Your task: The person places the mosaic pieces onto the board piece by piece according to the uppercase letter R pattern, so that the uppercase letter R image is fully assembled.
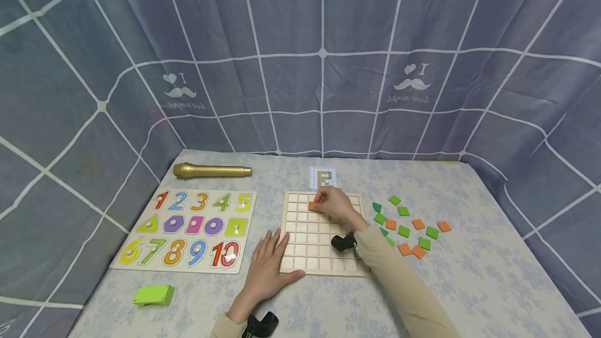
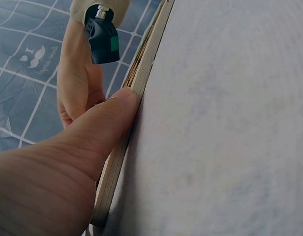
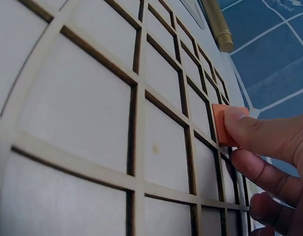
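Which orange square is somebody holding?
The orange square at the wooden grid, pinched by the right hand. The other orange squares in view lie loose on the table, right of the grid.

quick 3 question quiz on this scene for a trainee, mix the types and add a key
1. Which hand pinches an orange tile?
2. True or false: the left hand lies on the green block.
3. Fill the gap: just beyond the far edge of the grid lies a small printed ____.

Key:
1. The right hand.
2. False; it touches the grid.
3. Card.
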Demonstrator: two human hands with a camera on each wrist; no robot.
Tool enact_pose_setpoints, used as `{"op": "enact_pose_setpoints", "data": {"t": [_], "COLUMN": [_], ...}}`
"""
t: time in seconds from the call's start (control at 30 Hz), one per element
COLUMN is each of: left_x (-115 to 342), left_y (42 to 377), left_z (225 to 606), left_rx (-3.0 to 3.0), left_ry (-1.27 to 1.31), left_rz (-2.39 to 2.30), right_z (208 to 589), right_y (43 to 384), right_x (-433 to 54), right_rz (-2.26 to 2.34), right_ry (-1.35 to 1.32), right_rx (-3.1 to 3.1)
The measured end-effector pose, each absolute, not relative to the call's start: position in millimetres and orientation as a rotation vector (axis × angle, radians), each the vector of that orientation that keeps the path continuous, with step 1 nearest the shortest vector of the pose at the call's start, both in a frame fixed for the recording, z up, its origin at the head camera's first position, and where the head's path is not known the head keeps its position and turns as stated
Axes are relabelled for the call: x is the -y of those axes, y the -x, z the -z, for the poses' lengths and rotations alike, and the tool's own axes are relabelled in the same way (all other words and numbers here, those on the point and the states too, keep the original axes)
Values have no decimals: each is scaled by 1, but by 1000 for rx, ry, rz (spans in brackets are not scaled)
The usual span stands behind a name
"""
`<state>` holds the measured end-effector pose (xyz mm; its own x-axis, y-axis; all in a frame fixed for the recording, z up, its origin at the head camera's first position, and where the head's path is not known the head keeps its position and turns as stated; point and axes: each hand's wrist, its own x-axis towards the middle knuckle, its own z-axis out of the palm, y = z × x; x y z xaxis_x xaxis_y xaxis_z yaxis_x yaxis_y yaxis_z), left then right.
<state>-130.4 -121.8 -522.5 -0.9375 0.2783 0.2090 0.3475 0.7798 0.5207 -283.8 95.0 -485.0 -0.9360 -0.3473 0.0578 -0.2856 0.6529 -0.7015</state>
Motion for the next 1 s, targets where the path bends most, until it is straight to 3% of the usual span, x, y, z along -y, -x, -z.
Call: {"op": "enact_pose_setpoints", "data": {"t": [0.6, 1.0], "left_x": [122, 121], "left_y": [130, 131], "left_z": [521, 522], "left_rx": [2861, 2863], "left_ry": [505, 499], "left_rz": [860, 890], "right_z": [478, 482], "right_y": [285, 282], "right_x": [-93, -101], "right_rz": [775, 909], "right_ry": [593, 639], "right_rx": [-2930, -2843]}}
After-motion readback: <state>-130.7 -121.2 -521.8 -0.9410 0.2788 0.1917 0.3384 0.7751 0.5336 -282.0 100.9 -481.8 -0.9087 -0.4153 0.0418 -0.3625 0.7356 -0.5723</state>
